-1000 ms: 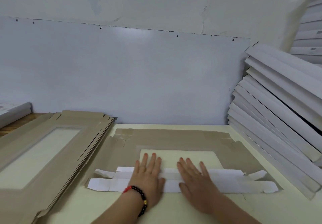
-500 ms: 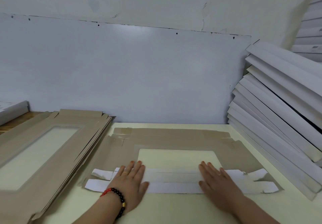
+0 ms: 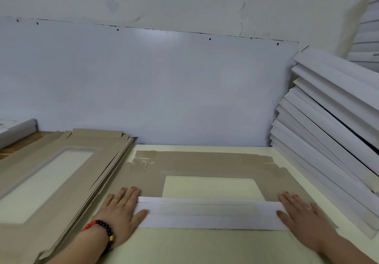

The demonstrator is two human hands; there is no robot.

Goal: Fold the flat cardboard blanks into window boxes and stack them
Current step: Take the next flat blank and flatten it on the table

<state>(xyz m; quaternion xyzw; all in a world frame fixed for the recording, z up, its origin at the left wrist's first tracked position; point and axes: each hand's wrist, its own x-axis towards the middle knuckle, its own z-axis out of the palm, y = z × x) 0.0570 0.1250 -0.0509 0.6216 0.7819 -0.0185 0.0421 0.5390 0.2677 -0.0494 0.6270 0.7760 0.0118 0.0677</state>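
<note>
A flat cardboard blank lies brown side up on the pale table, its window cut-out in the middle. Its near flap is folded back over it and shows white. My left hand, with a bead bracelet on the wrist, presses flat on the flap's left end. My right hand presses flat on the right end. Both have straight fingers and cover the small end tabs.
A pile of flat brown blanks lies at the left. Folded white boxes lean in a stack at the right, with more behind them at the top right. A grey wall panel closes the back of the table.
Both hands have slid apart along the white flap, from its middle out to its two ends. The flap now lies flatter and the end tabs are covered.
</note>
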